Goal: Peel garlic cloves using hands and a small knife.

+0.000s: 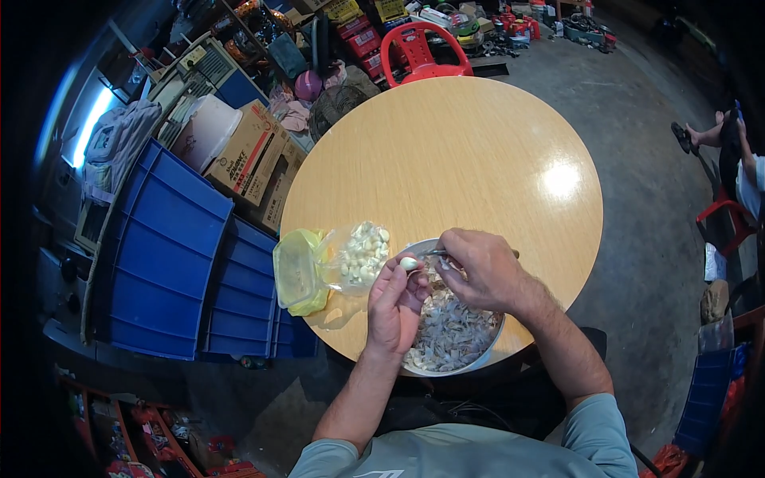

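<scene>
Over a round bowl [497, 333] filled with garlic cloves and papery skins [456, 331], my left hand [389, 311] pinches a pale, peeled-looking garlic clove [409, 263] between thumb and fingers. My right hand [488, 271] is closed around a small knife [435, 252]; its grey blade points toward the clove, and a brownish handle end shows behind the hand. Left of my hands lies a clear plastic bag [365, 253] of white peeled cloves. Against it sits a translucent plastic tub [295, 271] with a yellow plastic bag [312, 301] around it.
The round wooden table [446, 159] carries everything. A red plastic chair [422, 52] stands at its far side. Blue panels [163, 255] and cardboard boxes [253, 155] crowd the left. A person [745, 159] sits at the far right.
</scene>
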`<state>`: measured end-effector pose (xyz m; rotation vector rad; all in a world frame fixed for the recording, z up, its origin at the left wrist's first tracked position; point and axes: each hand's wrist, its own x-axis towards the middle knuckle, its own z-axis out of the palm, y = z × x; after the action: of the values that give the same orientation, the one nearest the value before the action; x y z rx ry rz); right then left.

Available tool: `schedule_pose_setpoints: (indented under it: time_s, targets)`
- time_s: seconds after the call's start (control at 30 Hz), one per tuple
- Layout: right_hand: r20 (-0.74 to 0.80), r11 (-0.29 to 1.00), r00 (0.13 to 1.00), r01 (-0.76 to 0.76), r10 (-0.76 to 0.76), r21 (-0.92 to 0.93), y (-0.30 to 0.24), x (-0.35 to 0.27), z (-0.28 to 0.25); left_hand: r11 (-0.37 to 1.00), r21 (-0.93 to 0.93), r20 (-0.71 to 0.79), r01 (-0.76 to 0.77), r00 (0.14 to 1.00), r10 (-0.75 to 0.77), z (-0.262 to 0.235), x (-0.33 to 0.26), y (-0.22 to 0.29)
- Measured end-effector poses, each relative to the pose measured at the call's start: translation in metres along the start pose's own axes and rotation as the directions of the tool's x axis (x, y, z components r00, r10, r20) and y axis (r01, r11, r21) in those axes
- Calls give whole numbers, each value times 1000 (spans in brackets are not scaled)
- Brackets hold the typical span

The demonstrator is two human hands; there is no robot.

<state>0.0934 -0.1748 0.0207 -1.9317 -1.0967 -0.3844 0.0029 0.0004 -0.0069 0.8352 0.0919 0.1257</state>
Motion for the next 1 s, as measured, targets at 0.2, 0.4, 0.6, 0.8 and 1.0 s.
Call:
schedule_pose_setpoints:
  time_s: [0.2,0.4,0.6,0.8,1.0]
  targets:
    - [52,1000,998,-21,21,-2,-8,1,1,998,58,-37,-31,999,33,18,-4,-2]
    - [-11,999,1000,7,-7,-35,-4,0,6,982,157,50,-101,994,94,13,-5,-6]
    - [-43,999,999,24,-26,-37,-6,0,3,971,186,50,-149,989,142,13,-7,-8]
    - [-21,999,999,25,-25,-37,-6,1,2,973,169,41,-157,988,152,15,-7,-7]
    - [-23,1000,1000,7,-6,28,-3,1,-4,965,208,-34,-161,985,172,14,-5,-4]
